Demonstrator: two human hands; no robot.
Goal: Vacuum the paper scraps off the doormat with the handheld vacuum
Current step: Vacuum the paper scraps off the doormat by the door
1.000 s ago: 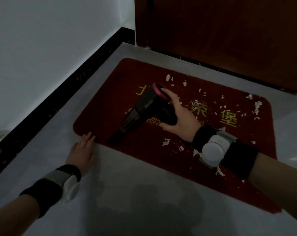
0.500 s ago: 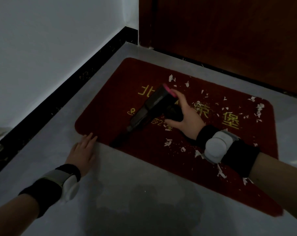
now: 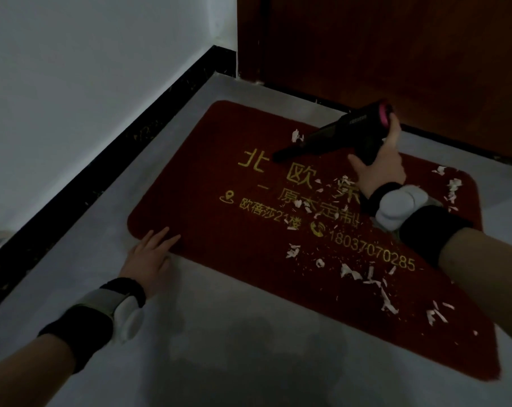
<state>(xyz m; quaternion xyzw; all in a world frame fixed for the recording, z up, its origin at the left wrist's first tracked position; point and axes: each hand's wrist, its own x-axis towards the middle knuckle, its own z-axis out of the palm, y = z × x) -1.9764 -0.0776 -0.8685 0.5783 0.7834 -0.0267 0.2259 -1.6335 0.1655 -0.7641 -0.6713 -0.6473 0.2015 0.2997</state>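
Grey floor (image 3: 234, 333) runs under me, dim, into a corner where a white wall (image 3: 87, 83) with a black skirting board (image 3: 108, 171) meets a dark wooden door (image 3: 395, 54) at twelve o'clock. One red doormat (image 3: 219, 201) with gold lettering lies before the door. White paper scraps (image 3: 351, 271) lie on it, too many to count, thickest from three to five o'clock, with one larger piece near the nozzle. My left hand (image 3: 149, 259) lies flat at the mat's seven o'clock corner, fingers (image 3: 163, 235) spread loosely on its edge. My right hand (image 3: 378, 168) grips the one black handheld vacuum (image 3: 351, 130) at one o'clock, fingers wrapped round its handle, nozzle slanting down toward the mat near the first gold character. Each wrist wears a band.
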